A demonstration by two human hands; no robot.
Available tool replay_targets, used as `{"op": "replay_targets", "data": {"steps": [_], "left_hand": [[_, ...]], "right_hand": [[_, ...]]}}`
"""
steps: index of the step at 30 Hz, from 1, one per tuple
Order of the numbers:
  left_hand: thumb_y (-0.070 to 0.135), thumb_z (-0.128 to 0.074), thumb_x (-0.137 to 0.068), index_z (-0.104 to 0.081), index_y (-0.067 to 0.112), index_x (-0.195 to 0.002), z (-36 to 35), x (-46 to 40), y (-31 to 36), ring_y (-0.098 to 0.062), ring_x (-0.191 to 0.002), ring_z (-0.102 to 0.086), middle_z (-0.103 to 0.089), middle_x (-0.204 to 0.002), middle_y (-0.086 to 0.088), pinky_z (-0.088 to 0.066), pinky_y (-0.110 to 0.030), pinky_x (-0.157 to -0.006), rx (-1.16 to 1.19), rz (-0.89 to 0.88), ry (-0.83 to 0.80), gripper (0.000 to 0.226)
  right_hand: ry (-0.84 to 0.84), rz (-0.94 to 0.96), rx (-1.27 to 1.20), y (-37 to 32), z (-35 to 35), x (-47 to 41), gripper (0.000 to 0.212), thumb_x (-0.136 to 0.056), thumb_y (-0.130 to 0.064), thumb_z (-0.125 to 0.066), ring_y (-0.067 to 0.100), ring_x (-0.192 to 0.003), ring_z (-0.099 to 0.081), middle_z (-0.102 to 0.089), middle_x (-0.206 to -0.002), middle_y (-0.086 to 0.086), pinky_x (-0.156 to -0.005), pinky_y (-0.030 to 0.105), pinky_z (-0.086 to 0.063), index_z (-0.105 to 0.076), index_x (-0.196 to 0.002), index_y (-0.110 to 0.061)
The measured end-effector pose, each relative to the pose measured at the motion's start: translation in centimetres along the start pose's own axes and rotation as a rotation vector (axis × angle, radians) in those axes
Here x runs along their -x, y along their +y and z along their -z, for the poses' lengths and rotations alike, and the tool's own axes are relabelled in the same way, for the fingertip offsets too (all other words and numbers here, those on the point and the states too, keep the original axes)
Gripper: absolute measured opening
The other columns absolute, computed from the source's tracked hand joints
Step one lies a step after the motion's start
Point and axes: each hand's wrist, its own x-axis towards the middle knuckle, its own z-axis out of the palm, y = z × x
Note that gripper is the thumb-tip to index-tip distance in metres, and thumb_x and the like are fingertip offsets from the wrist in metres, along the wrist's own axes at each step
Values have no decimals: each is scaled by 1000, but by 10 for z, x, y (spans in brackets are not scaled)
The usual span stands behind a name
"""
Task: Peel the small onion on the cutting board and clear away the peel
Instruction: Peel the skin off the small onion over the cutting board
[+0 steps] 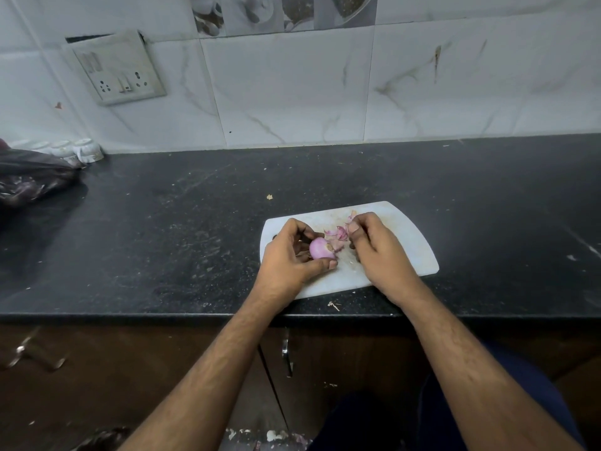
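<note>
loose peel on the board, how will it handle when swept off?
The onion peel looks thin and curled, so probably floppy and very light, apt to scatter rather than slide together. Bits already lie on the countertop beyond the cutting board, which suggests fragments break off and stray easily.

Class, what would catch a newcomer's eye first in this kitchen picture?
The pink small onion, held in the left hand over the white cutting board near the dark counter's front edge. Just right of it, the right hand pinches a piece of peel beside loose peel on the board.
</note>
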Motion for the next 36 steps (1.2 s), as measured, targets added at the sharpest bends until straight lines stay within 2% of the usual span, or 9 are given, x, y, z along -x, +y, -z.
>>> {"op": "replay_targets", "data": {"steps": [3, 6, 11, 18, 22, 27, 30, 33, 36], "left_hand": [[12, -96, -69, -60, 21, -102, 1, 0, -1, -14, -107, -72, -75, -109, 0, -58, -35, -99, -10, -11, 14, 50], [18, -94, -74, -64, 21, -107, 1, 1, 1, -2, -106, -71, -76, -108, 7, -55, -23, -97, -40, -4, 25, 45], [22, -93, -74, -74, 22, -114, -1, 1, 5, 7, -105, -68, -77, -109, 13, -49, -8, -93, -125, -29, 14, 44], [19, -94, -72, -75, 22, -113, 0, 2, 7, 3, -107, -69, -78, -109, 14, -51, -13, -97, -129, -36, 0, 45], [21, -94, -73, -75, 21, -114, 0, 1, 7, 2, -107, -69, -78, -110, 13, -51, -13, -97, -146, -34, 3, 46], [22, -94, -74, -73, 21, -113, 0, 1, 5, -1, -108, -69, -77, -109, 12, -52, -17, -98, -165, -33, 3, 44], [23, -91, -78, -69, 21, -115, -4, 1, 4, -1, -108, -68, -75, -111, 13, -53, -20, -99, -186, -47, -21, 43], [27, -87, -83, -66, 23, -116, -6, 1, 4, 0, -105, -67, -72, -109, 15, -51, -16, -94, -241, -59, -28, 39], [35, -78, -91, -70, 25, -123, -5, 2, 7, 4, -105, -65, -74, -110, 16, -47, -9, -89, -310, -77, -37, 34]], "right_hand": [[-59, 27, 119, 1, -5, 0, 30, -104, -13, -50, 5, -101, -62, -64, -112, -10, -93, 26, -48, -56, -132, -23], [-50, 31, 62, -1, -5, 0, 15, -101, -22, -60, 2, -92, -66, -72, -101, -14, -88, 25, -51, -70, -113, -23], [-69, -35, 21, 1, -8, -2, 4, -92, -26, -74, 2, -82, -66, -73, -88, -12, -80, 21, -52, -72, -96, -26], [-64, -49, 100, 1, -9, -3, 1, -95, -27, -70, 3, -85, -66, -72, -89, -14, -81, 24, -51, -71, -95, -27], [-109, -39, 189, -2, -8, -3, 7, -100, -31, -63, -3, -86, -60, -67, -90, -18, -80, 26, -46, -69, -100, -29], [-153, 1, 275, -4, -8, -1, 18, -104, -35, -53, 5, -90, -57, -62, -96, -16, -76, 27, -42, -65, -112, -25], [-89, -34, 117, -3, -5, -2, 18, -106, -31, -49, 8, -90, -61, -66, -97, -11, -76, 28, -42, -63, -111, -21], [33, -63, -13, 2, -1, -3, 14, -106, -25, -49, 9, -85, -64, -67, -91, -10, -78, 31, -49, -61, -107, -20], [-3, -10, 29, 4, -4, -1, 21, -106, -18, -49, 3, -95, -67, -72, -106, -10, -92, 29, -55, -65, -118, -25]]}}
